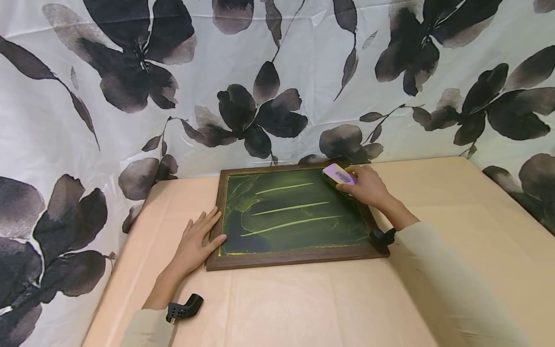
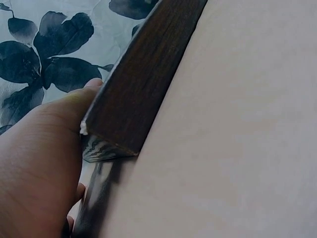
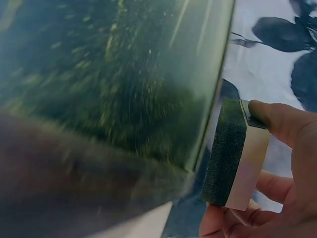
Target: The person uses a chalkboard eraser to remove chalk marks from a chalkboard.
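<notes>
A framed chalkboard (image 1: 295,236) lies on the table with a brown wooden frame (image 2: 143,74) and green surface. Several yellow chalk lines and smears of dust mark it. My left hand (image 1: 197,241) rests with spread fingers against the frame's left side, its thumb reaching over the edge. In the left wrist view that hand (image 2: 44,148) lies along the frame's corner. At the board's upper right, my right hand (image 1: 368,185) grips a chalkboard eraser (image 1: 340,175) with a purple top. The right wrist view shows the eraser's dark felt (image 3: 225,153) facing the board, pinched between thumb and fingers.
A pale peach cover lies over the table (image 1: 277,303). Behind the board and to both sides hangs a white curtain (image 1: 329,53) with dark flowers. Black straps with small devices (image 1: 185,307) sit on both wrists.
</notes>
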A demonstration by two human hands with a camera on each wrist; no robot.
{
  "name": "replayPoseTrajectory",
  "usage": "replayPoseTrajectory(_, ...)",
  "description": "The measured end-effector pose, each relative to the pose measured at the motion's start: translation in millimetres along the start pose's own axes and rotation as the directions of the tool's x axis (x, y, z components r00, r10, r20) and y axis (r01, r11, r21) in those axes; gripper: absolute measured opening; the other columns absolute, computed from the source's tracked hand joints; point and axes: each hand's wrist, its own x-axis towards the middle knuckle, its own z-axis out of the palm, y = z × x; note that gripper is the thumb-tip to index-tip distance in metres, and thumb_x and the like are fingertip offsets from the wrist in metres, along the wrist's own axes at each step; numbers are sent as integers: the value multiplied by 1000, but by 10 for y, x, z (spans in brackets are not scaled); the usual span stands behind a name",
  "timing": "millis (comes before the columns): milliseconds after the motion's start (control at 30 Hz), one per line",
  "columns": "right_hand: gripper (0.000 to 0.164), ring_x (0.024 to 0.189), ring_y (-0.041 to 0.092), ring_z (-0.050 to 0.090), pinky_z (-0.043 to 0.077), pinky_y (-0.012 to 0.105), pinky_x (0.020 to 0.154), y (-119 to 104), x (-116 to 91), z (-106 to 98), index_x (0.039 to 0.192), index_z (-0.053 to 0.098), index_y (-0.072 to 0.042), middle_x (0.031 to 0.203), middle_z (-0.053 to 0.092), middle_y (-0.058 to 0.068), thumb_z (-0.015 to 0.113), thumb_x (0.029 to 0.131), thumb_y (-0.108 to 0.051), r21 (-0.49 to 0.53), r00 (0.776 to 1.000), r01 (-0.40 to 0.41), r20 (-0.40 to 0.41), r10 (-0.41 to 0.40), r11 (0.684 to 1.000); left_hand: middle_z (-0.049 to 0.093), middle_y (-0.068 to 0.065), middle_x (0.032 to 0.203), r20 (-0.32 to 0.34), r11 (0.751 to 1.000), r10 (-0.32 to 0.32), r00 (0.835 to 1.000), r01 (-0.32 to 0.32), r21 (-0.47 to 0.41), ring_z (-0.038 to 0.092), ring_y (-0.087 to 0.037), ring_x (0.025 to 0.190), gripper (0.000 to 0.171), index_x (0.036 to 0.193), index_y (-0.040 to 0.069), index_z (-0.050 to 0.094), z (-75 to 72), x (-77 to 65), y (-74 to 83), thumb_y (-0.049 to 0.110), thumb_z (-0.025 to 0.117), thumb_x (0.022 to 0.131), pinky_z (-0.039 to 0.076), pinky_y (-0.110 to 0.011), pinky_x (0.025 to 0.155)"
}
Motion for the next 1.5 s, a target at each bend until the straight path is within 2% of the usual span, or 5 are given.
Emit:
replayPoseTrajectory(367, 59, 99, 38, 47, 42, 50, 81, -40, 274, 239, 130, 52, 7, 114, 54, 29, 70, 85, -27, 34, 999, -22, 40, 21, 999, 25, -8, 156, 7, 1000, -7, 1000, 7, 3, 18, -38, 141, 69, 149, 13, 36, -12, 25, 24, 44, 60, 93, 3, -62, 110)
replayPoseTrajectory(933, 57, 96, 36, 53, 46, 38, 71, -259, 367, 390, 129, 54, 7, 115, 54, 28, 75, 83, -20, 149, 998, -36, 48, 29, 988, 25, -8, 156, 11, 1000, -6, 1000, 6, 0, 18, -39, 141, 70, 149, 12, 36, -37, 21, -2, 44, 60, 92, 2, -62, 110)
replayPoseTrajectory(1100, 58, 85, 34, 59, 49, 35, 64, -343, 385, 467, 130, 54, 5, 114, 54, 26, 76, 83, -21, 173, 998, -39, 61, 29, 984, 25, -7, 156, 10, 1000, -8, 1000, 8, -6, 18, -39, 141, 70, 149, 13, 36, -18, 8, -12, 44, 61, 92, 2, -62, 110)
replayPoseTrajectory(1333, 57, 106, 36, 44, 45, 43, 78, -556, 414, 581, 130, 54, 4, 120, 48, 27, 75, 83, -21, 197, 996, -36, 82, 20, 980, 25, -8, 156, 16, 1000, -1, 1000, 1, -4, 18, -39, 141, 70, 149, 13, 36, -3, 26, -31, 45, 60, 92, 3, -62, 110)
replayPoseTrajectory(1500, 56, 105, 34, 45, 44, 45, 83, -713, 450, 685, 130, 55, 3, 121, 50, 24, 75, 84, -22, 184, 995, -20, 96, 3, 983, 24, -8, 156, 17, 1000, -1, 1000, 1, -2, 17, -39, 142, 70, 150, 13, 36, -11, 36, -18, 45, 60, 92, 2, -62, 110)
